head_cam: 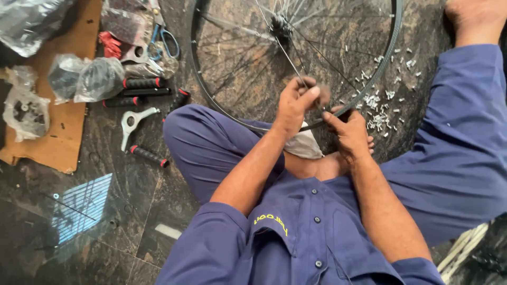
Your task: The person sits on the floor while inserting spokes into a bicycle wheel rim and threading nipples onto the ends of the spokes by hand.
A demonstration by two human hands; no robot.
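A bicycle wheel rim [390, 53] with thin spokes lies flat on the dark stone floor in front of me. At the rim's near edge, my left hand [296, 103] pinches a spoke [289, 58] that runs toward the hub [279, 24]. My right hand [348, 129] grips the near edge of the rim beside it. I sit cross-legged in blue work clothes, with the wheel against my legs. Many small silver spoke nipples [377, 105] lie scattered on the floor just past the rim on the right.
Left of the wheel lie black tool handles with red ends [142, 83], a silver wrench [131, 122], blue-handled scissors [168, 41] and plastic bags of parts [87, 79] on a cardboard sheet [58, 142]. A bare foot [475, 18] rests at the top right.
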